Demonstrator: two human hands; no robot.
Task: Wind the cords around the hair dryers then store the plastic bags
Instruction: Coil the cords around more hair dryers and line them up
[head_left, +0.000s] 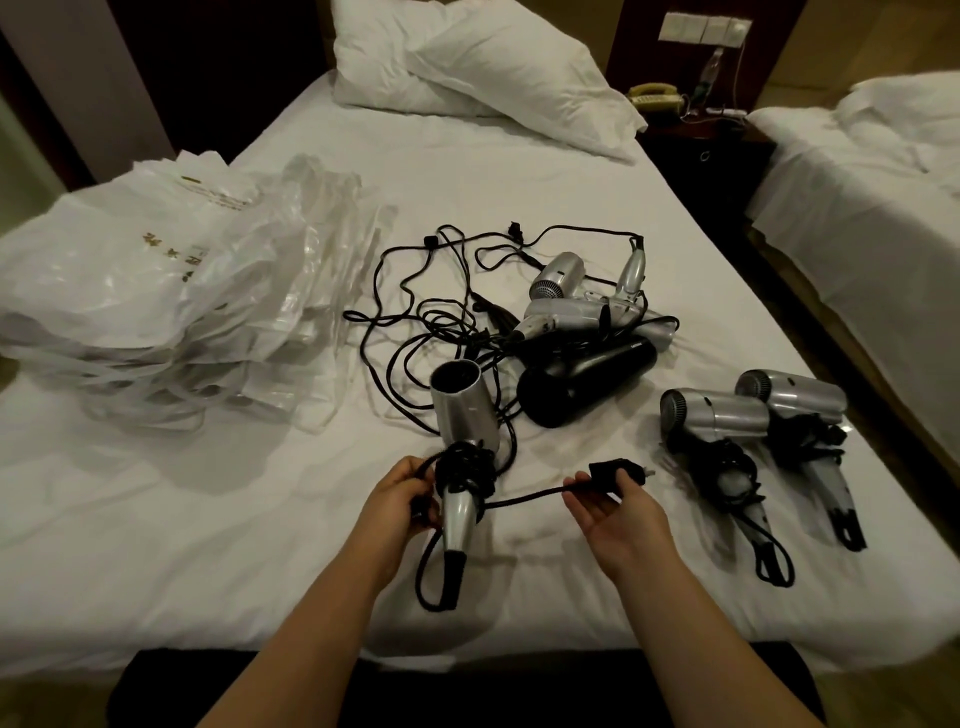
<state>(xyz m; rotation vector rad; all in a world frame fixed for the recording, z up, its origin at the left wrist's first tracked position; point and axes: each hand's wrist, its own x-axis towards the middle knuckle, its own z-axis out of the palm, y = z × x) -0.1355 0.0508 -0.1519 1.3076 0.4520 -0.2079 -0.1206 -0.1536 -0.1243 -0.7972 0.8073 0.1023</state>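
White bed (519, 171), items laid out as follows. Left hand (400, 499): fingers curled round the handle of a silver hair dryer (462, 415), nozzle pointing away, black cord (462, 467) coiled about the handle. Right hand (613, 506): palm up, thumb and fingers pinching the cord's plug (610, 470); cord runs slack between the hands. Right side: two silver dryers (758, 415), cords already wound, lying side by side. Centre: heap of unwound dryers (587, 338), silver and black, in tangled cords. Left: stack of plastic bags (171, 291). Far end: pillow (467, 67).
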